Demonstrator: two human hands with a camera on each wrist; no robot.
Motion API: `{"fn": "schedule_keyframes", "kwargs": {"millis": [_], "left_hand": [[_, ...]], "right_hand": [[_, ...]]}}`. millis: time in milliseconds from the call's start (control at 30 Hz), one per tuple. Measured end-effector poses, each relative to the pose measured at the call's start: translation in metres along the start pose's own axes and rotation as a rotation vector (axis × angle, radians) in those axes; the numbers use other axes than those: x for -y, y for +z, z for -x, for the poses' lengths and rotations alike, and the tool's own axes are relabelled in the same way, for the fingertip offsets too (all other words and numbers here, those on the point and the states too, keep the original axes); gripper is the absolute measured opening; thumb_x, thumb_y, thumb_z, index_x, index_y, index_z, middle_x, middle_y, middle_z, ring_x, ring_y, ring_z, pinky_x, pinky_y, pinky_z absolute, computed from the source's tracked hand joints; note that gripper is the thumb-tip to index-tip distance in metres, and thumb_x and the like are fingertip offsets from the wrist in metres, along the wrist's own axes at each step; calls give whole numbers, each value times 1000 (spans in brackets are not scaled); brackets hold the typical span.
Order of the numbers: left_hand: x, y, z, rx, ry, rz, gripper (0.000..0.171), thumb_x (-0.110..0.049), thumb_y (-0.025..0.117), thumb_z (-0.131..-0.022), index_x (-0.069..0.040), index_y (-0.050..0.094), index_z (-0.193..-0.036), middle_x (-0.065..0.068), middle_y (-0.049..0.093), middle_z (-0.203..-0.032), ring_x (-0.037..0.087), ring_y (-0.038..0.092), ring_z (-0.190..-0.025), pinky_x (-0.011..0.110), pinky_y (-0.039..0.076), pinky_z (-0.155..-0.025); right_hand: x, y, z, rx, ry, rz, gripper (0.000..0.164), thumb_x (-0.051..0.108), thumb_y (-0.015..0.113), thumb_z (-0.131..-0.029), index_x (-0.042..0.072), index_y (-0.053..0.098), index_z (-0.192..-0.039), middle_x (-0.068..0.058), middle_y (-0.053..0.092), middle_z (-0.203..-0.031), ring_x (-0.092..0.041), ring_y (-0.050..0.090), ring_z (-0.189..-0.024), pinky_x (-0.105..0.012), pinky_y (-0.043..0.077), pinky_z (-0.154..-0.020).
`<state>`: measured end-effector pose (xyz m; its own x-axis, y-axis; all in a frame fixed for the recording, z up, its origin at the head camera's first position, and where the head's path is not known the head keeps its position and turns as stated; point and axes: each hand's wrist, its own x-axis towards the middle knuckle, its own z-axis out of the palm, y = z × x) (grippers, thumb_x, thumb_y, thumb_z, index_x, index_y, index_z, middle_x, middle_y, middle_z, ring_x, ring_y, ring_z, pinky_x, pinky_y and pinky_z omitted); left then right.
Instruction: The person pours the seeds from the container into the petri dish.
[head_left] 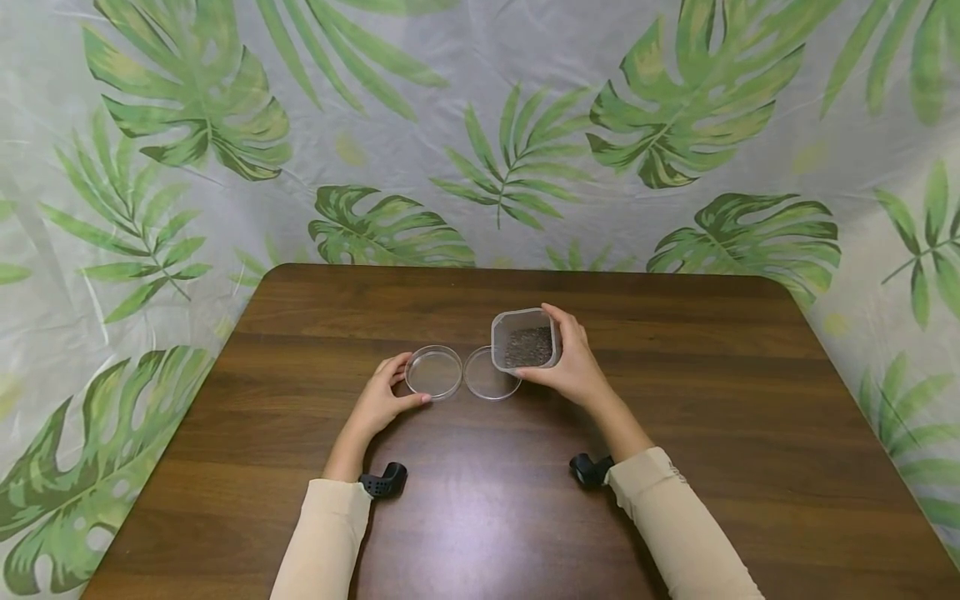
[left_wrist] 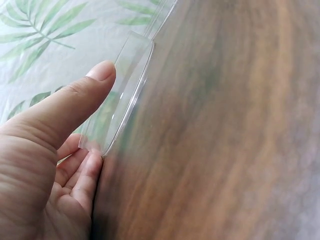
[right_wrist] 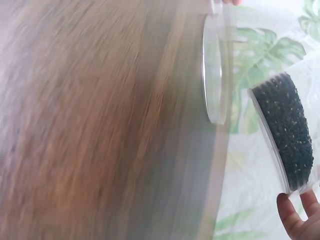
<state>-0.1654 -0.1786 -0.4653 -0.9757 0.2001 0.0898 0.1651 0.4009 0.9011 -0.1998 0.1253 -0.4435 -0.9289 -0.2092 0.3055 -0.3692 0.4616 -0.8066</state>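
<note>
Two clear, shallow round dishes like petri dishes lie side by side on the brown wooden table. My left hand (head_left: 378, 400) holds the left petri dish (head_left: 435, 372) at its rim, thumb on the near side and fingers round the far left side. My right hand (head_left: 576, 365) grips a clear square plastic container (head_left: 501, 335) by its right side, tilted above the right petri dish (head_left: 483, 382) and partly hiding it. Inside the container is dark, grainy material (right_wrist: 285, 125) like soil or small seeds, banked toward the lower part. In the right wrist view the container is raised off the table.
The dark wooden table (head_left: 480, 517) reaches to a leaf-patterned sheet (head_left: 525, 125) hanging behind it and at both sides. Black wrist cameras sit on both forearms, the left camera (head_left: 385, 481) and the right camera (head_left: 588, 470), close over the tabletop.
</note>
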Motion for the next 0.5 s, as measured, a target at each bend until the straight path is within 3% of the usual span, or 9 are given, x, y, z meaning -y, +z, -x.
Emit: {"fn": "schedule_keyframes", "kwargs": {"millis": [500], "left_hand": [[-1, 0, 0, -3, -5, -3, 75, -2, 76, -69, 13, 35, -130, 31, 37, -124, 41, 39, -113, 45, 34, -99]], "right_hand": [[7, 24, -14, -21, -99, 73, 102, 30, 88, -51, 18, 34, -136, -3, 36, -134, -26, 28, -118, -48, 33, -93]]}}
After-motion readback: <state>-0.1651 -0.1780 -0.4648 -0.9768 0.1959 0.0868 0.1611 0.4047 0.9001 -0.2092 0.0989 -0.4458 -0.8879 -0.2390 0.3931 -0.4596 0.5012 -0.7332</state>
